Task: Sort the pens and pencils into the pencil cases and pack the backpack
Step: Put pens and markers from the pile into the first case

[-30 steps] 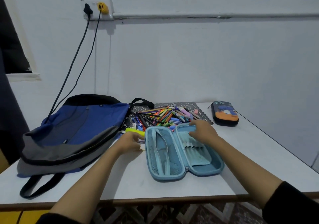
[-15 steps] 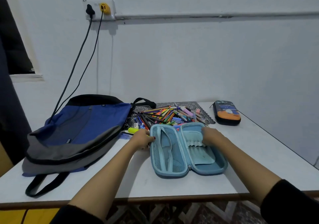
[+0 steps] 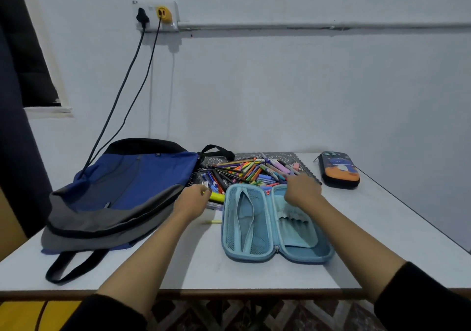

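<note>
1. I see a smooth white table [image 3: 382,228]. The light blue pencil case [image 3: 276,225] lies open flat on it: a hard oval shell with a mesh pocket on the left and elastic loops on the right.
2. My left hand [image 3: 193,200] is just left of the case, fingers curled at the end of a yellow highlighter [image 3: 217,197]. I can't tell if it's gripped.
3. My right hand [image 3: 302,189] is over the case's far rim. The fingertips are hidden, so I can't tell the grip.
4. The pile of pens and pencils [image 3: 244,171] is just beyond both hands.
5. A blue-grey fabric backpack [image 3: 122,190] lies on the left. A dark pencil case [image 3: 340,170] lies closed on the right.
</note>
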